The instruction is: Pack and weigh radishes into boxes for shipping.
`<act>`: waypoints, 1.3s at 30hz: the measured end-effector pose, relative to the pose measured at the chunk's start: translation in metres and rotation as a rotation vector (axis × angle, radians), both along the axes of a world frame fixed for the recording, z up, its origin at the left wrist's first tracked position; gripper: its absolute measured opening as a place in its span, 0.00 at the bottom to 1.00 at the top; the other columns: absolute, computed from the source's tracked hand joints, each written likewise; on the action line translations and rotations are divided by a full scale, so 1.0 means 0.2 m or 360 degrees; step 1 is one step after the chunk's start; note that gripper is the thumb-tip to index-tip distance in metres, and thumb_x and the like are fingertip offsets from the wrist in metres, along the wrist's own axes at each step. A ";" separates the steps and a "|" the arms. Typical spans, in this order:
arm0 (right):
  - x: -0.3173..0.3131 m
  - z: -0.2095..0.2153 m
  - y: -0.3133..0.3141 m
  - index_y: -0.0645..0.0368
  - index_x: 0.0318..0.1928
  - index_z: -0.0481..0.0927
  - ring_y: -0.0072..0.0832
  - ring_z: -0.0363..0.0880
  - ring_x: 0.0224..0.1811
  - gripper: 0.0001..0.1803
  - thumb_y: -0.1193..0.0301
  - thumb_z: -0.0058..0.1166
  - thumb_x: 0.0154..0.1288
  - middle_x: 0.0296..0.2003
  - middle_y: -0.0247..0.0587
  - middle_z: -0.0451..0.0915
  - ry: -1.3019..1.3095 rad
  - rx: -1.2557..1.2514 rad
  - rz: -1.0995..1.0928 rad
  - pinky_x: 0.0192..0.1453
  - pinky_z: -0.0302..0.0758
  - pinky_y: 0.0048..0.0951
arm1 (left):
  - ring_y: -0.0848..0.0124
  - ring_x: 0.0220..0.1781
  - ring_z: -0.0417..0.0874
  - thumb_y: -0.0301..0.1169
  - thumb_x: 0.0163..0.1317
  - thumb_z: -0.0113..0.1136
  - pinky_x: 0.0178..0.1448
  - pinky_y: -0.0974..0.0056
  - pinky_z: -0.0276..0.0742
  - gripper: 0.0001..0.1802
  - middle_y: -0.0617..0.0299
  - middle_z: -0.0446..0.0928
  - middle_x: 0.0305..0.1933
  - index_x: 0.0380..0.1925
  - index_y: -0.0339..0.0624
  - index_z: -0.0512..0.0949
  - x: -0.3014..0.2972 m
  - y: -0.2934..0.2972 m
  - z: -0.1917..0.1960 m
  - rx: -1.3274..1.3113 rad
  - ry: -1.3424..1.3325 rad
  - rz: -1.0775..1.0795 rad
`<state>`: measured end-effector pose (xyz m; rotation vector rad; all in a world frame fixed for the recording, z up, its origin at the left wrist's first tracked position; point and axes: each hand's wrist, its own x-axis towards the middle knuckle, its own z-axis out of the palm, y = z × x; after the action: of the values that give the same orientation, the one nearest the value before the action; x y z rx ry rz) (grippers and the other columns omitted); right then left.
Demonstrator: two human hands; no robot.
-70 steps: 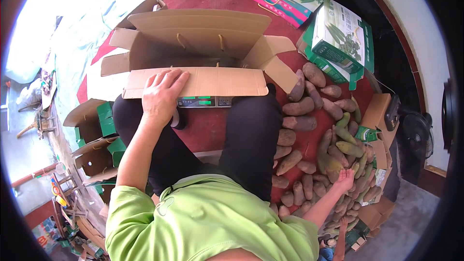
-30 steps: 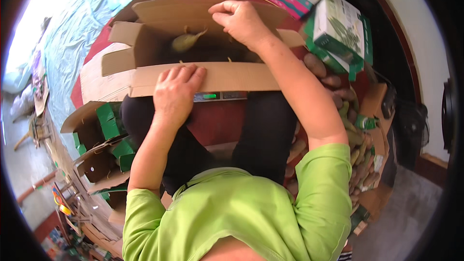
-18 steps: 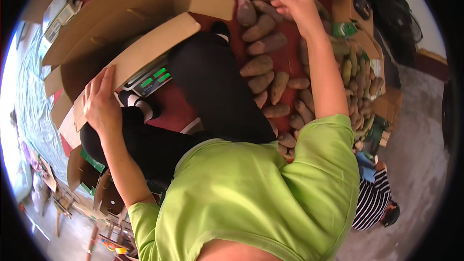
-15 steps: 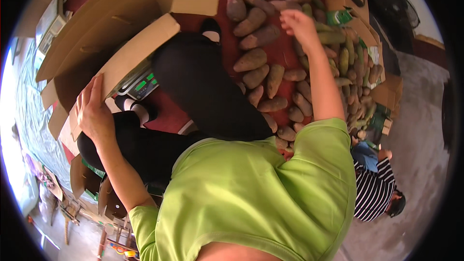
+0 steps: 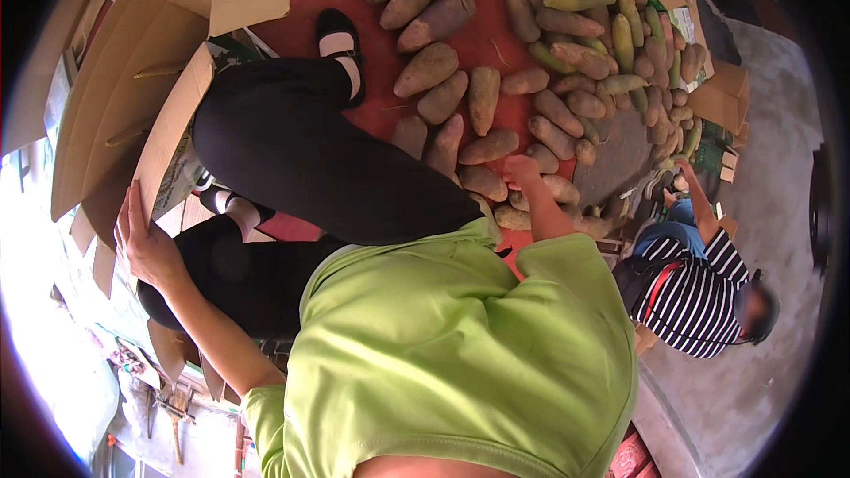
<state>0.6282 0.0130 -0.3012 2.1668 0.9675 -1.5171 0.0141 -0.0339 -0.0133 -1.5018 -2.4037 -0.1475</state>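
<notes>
My left hand point(image 5: 149, 243) grips the near flap of an open cardboard box point(image 5: 168, 137) at the left, fingers along its outer side. The flaps stand up, and the box's inside is mostly hidden. My right hand point(image 5: 522, 170) is low among thick brown root vegetables laid on a red cloth point(image 5: 509, 44). Its fingers look curled, and what is in them, if anything, is hidden. Nearest to it are one brown root point(image 5: 482, 181) on its left and another point(image 5: 560, 188) on its right. More roots point(image 5: 429, 69) lie spaced out farther away.
A heap of brown and green roots point(image 5: 624, 31) fills the right, with cardboard point(image 5: 722, 93) beyond it. Another person in a striped shirt point(image 5: 691, 301) reaches toward the heap's near end. My bent legs point(image 5: 310, 150) lie between the box and the roots.
My right hand has come down from the far roots toward my body. My left hand stays on the flap. The view has shifted, and the scale beside the box no longer shows plainly.
</notes>
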 end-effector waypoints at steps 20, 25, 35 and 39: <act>-0.48 0.06 0.05 0.49 0.39 0.76 0.29 0.66 0.50 0.10 0.68 0.49 0.55 0.41 0.31 0.72 -0.0298 0.0898 0.2415 0.47 0.64 0.35 | 0.65 0.48 0.78 0.17 0.52 0.46 0.48 0.61 0.76 0.28 0.69 0.78 0.48 0.51 0.58 0.76 0.02 -0.01 -0.03 0.0011 0.0079 0.0047; -0.47 -0.05 0.07 0.48 0.41 0.77 0.28 0.66 0.48 0.12 0.61 0.50 0.56 0.41 0.30 0.72 -0.0377 0.0872 0.2603 0.47 0.63 0.35 | 0.65 0.49 0.78 0.17 0.52 0.47 0.50 0.61 0.75 0.28 0.69 0.78 0.49 0.51 0.58 0.76 0.02 -0.01 -0.03 0.0002 0.0074 0.0063; -0.45 0.12 0.15 0.47 0.48 0.72 0.34 0.69 0.50 0.19 0.59 0.54 0.56 0.44 0.35 0.71 -0.0506 0.0845 0.1932 0.47 0.68 0.40 | 0.63 0.49 0.78 0.18 0.51 0.47 0.54 0.61 0.71 0.25 0.65 0.78 0.48 0.48 0.54 0.78 0.02 0.00 0.02 -0.0010 0.0136 0.0023; -0.40 0.27 0.23 0.52 0.51 0.69 0.43 0.68 0.52 0.35 0.73 0.67 0.37 0.48 0.44 0.69 -0.0491 0.1143 0.1040 0.53 0.69 0.41 | 0.63 0.51 0.77 0.17 0.48 0.49 0.56 0.61 0.70 0.24 0.64 0.78 0.47 0.45 0.51 0.79 0.04 0.03 0.03 0.0003 0.0046 0.0016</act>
<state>0.5488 0.0591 -0.2473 2.0463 2.0505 -0.5476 0.0215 -0.0281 -0.0064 -1.4807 -2.3872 -0.1247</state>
